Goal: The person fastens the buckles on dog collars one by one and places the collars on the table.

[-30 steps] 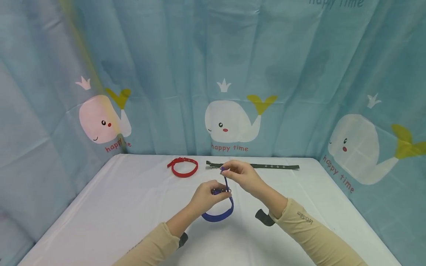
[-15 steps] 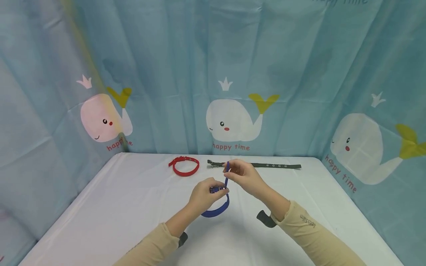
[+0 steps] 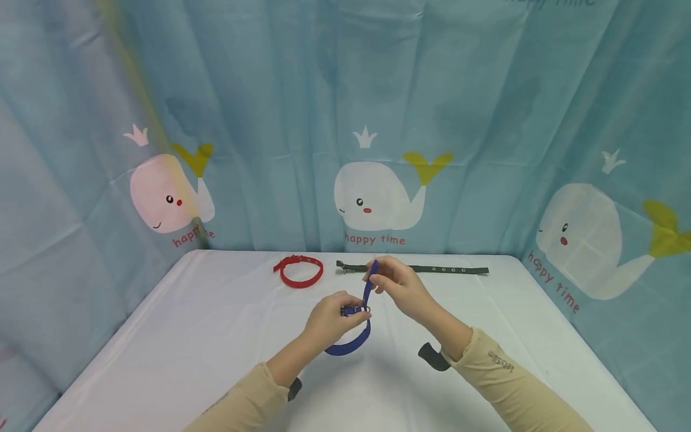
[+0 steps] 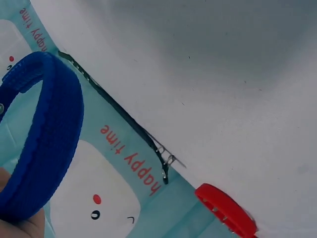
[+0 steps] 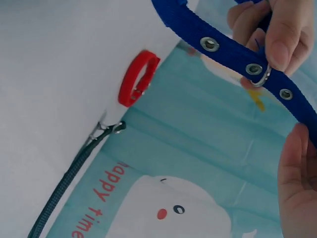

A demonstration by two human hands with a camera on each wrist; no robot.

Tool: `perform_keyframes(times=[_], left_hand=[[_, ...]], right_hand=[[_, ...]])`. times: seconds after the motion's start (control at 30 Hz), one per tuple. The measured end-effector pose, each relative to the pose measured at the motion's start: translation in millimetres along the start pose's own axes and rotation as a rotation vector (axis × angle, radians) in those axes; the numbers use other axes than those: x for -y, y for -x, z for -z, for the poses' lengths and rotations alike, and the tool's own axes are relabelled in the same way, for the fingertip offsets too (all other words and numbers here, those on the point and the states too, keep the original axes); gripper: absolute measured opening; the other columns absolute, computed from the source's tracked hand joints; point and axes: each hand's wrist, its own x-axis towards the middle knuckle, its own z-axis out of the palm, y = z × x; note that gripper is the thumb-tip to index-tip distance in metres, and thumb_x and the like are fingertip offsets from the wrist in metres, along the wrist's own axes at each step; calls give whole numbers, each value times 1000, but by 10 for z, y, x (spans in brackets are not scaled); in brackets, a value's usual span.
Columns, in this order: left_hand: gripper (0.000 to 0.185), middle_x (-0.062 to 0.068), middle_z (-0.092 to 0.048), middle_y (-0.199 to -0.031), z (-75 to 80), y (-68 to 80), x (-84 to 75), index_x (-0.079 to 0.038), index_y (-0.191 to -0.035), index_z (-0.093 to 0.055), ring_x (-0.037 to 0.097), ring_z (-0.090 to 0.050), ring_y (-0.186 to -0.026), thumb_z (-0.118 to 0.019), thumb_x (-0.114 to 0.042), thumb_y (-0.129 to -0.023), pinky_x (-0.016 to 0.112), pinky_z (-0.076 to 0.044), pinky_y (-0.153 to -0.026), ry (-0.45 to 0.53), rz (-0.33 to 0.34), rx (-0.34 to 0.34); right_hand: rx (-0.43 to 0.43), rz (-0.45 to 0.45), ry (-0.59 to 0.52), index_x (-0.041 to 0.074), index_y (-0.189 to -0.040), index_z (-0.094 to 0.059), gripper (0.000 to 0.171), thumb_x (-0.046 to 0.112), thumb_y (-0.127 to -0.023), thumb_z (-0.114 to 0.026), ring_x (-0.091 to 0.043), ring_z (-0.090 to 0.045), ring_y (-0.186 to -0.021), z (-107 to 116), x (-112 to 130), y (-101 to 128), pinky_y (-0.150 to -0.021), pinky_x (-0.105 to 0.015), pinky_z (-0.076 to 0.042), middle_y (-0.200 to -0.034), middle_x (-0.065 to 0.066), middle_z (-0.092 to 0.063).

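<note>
- Pinching a blue collar (image 3: 353, 336) at its buckle, the left hand (image 3: 332, 318) sits frame centre, above the table (image 3: 189, 336).
- Right hand (image 3: 396, 285) grips the strap's raised free end.
- Red collar (image 3: 299, 271) and dark collar (image 3: 426, 269) lie behind.

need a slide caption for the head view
Both hands, left hand at the buckle and right hand pinching the strap end, hold a blue collar above a white table.

Red collar (image 3: 299, 271) looped, dark strap (image 3: 415, 269) flat, far edge white table (image 3: 189, 336); whale curtain (image 3: 378, 120) behind.
</note>
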Motion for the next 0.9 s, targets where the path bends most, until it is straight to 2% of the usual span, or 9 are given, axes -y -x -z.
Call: perform_keyframes(times=[0.07, 0.17, 0.27, 0.5, 0.67, 0.8, 0.9], left_hand=[[29, 3, -68, -95, 8, 15, 14, -7, -108, -71, 22, -66, -87, -75, -25, -86, 35, -56, -76, 32, 49, -12], [34, 9, -68, -104, 8, 46, 61, -8, -116, -67, 27, -66, -96, -74, -25, -88, 45, -54, -84, 146, 148, -58], [34, 9, -68, -104, 12, 73, 103, -8, -117, -66, 25, -65, -95, -73, -24, -88, 44, -54, -85, 259, 192, -96], [32, 6, -69, -99, 8, 83, 126, -7, -114, -68, 19, -59, -86, -73, -25, -88, 35, -54, -80, 280, 139, -97], [31, 9, -66, -107, -7, 103, 103, -3, -113, -62, 26, -63, -98, -65, -27, -94, 42, -52, -89, 349, 151, -92], [30, 13, -64, -110, -13, 127, 72, 0, -115, -57, 32, -61, -106, -58, -25, -98, 48, -49, -93, 386, 122, -79], [30, 13, -64, -109, -20, 129, 61, 1, -115, -57, 33, -61, -106, -59, -23, -98, 48, -49, -93, 410, 111, -74]], right_hand=[[-10, -9, 0, -5, -120, -54, 22, 4, -100, -51, -25, -64, -90, 11, -24, 11, -74, -30, -54, -104, -19, -65], [-33, -14, -5, -2, -123, -52, 24, 5, -101, -48, -29, -65, -91, 31, -52, 33, -74, -31, -55, -106, -22, -65], [-49, -21, -16, -2, -125, -50, 24, 5, -102, -47, -29, -65, -90, 32, -70, 43, -74, -31, -55, -105, -23, -65], [-59, -65, -42, -7, -126, -47, 30, 1, -98, -54, -25, -65, -88, 9, -90, 50, -74, -28, -54, -105, -22, -64], [-81, -83, -37, -7, -125, -54, 32, 4, -96, -59, -25, -64, -92, 28, -92, 63, -76, -28, -53, -106, -20, -66], [-111, -79, -35, -6, -127, -59, 33, 7, -97, -59, -20, -61, -93, 22, -107, 76, -78, -27, -50, -107, -18, -67], [-149, -80, -63, -7, -127, -59, 34, 4, -95, -61, -15, -62, -95, 2, -128, 92, -84, -24, -50, -109, -18, -67]])
